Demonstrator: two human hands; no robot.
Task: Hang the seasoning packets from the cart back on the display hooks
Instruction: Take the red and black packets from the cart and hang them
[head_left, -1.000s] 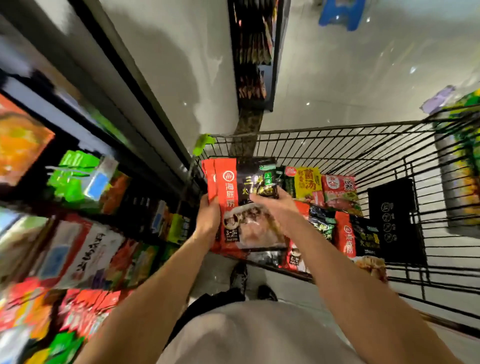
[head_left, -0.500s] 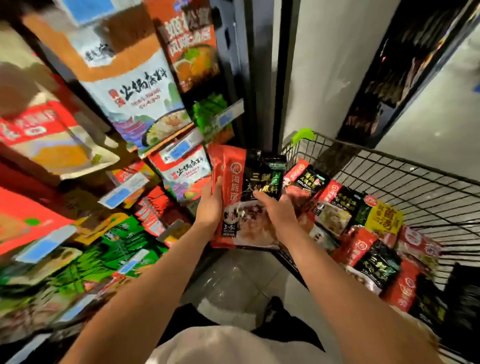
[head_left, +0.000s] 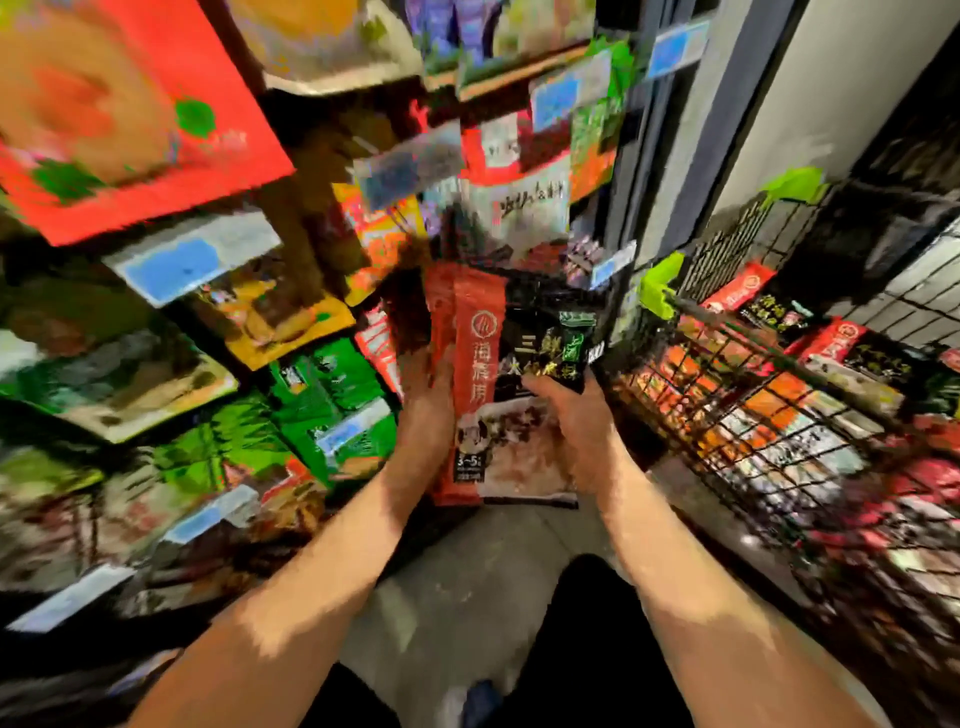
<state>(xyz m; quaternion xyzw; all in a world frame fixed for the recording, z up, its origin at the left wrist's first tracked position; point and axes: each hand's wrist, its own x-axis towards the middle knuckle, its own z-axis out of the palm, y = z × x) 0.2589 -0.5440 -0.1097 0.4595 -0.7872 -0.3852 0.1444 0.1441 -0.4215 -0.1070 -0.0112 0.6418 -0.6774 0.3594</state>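
Both hands held a small stack of seasoning packets (head_left: 498, 395) upright at the middle of the view, between the display on the left and the wire cart (head_left: 779, 395) on the right. The front packet was red down its left strip and black on the right, with a pale food picture across its lower half; a second red edge showed just behind it on the left side. The left hand (head_left: 423, 415) gripped the stack's left edge, its fingers wrapped behind the packets and the thumb lying on the red strip. The right hand (head_left: 576, 421) gripped the right side, with the thumb pressed on the black front and the remaining fingers curled out of sight behind, so both sets of fingers were closed around the stack.

The display rack (head_left: 208, 322) filled the left and far parts of the view, crowded with hanging packets in red, green, yellow and white, with blue-and-white price tags (head_left: 182, 265) at the hook ends. Much of it was smeared by motion blur, so the individual hooks could not be made out. The top of the held stack lay just below a white hanging packet (head_left: 524, 208) with dark lettering.

The cart stood to the right, its near corner capped in bright green plastic (head_left: 660, 291). More red and black seasoning packets (head_left: 821, 358) lay heaped inside its basket. Grey floor (head_left: 467, 571) showed between the forearms.
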